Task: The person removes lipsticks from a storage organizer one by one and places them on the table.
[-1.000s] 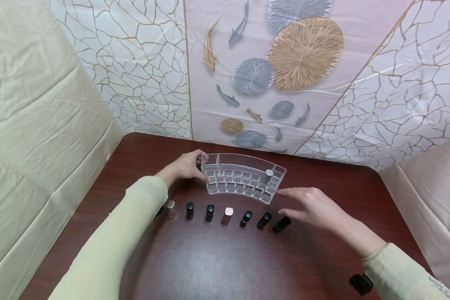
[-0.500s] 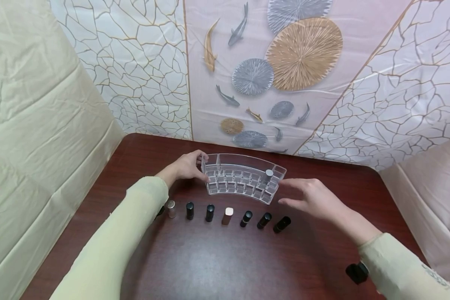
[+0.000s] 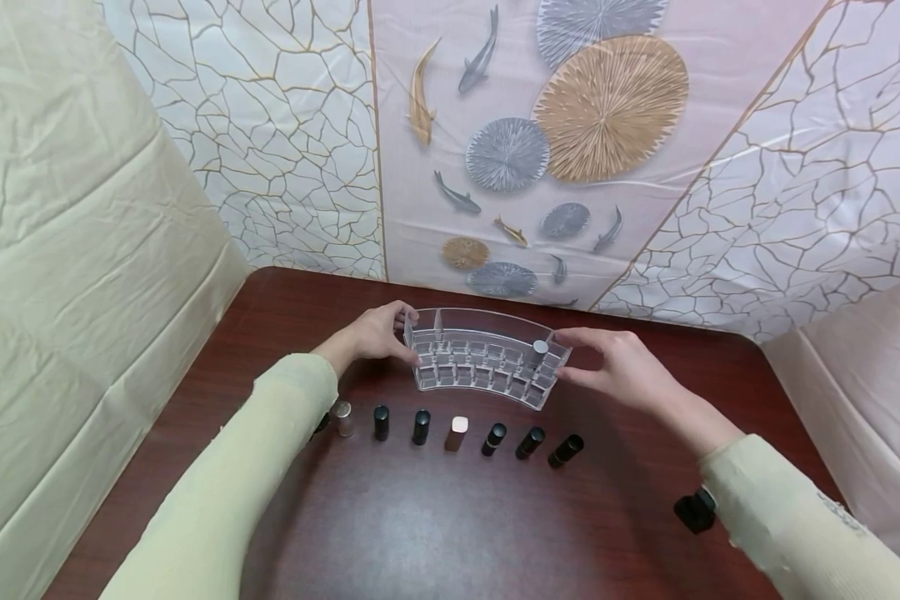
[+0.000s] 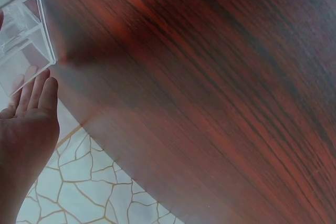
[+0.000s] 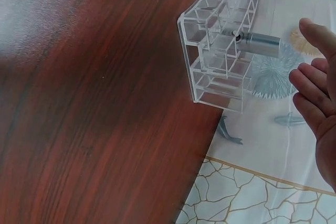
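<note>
A clear, curved lipstick organizer [image 3: 480,377] with stepped compartments stands on the table in the head view. One silver-topped lipstick [image 3: 540,348] sits upright in it, near its right end. My left hand [image 3: 375,331] holds the organizer's left end, thumb at the front and fingers towards the back; the left wrist view shows the fingers against the clear wall. At the opposite end is my right hand [image 3: 618,367], thumb and fingers spread about the corner. The right wrist view shows its fingers [image 5: 310,85] extended, with a gap to the organizer.
In front of the organizer several lipsticks stand in a row: a silver one [image 3: 343,419] at the left, a brown one with a pale top [image 3: 456,435] in the middle, and black ones such as the rightmost [image 3: 566,451]. A patterned backdrop [image 3: 300,167] rises behind the table.
My right hand has moved up and away from the rightmost black lipstick to the organizer's right end. My left hand, the organizer and the row of lipsticks look unmoved.
</note>
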### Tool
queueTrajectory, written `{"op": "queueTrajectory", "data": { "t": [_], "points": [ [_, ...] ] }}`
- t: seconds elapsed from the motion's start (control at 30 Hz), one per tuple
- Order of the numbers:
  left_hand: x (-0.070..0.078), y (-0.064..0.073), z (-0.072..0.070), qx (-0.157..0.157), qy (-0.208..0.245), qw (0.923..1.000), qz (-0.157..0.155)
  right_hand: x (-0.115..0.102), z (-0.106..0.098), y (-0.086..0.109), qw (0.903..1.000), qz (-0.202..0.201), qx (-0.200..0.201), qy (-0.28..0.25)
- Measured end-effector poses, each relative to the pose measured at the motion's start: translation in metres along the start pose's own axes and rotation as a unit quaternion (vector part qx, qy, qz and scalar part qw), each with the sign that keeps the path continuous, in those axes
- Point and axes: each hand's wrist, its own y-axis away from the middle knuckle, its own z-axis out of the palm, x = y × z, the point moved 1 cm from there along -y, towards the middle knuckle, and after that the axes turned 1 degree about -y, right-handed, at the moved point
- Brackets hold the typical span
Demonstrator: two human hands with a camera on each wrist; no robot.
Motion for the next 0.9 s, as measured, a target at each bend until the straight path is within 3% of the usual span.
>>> {"op": "queueTrajectory", "data": {
  "t": [0.2,0.9],
  "points": [
    [0.0,-0.001,0.0,0.002,-0.002,1.0,0.0,0.003,0.007,-0.01,1.0,0.001,-0.004,-0.006],
    [0.003,0.001,-0.002,-0.004,-0.002,1.0,-0.003,0.015,0.031,-0.027,0.9928,0.055,-0.023,-0.104]
  ]
}}
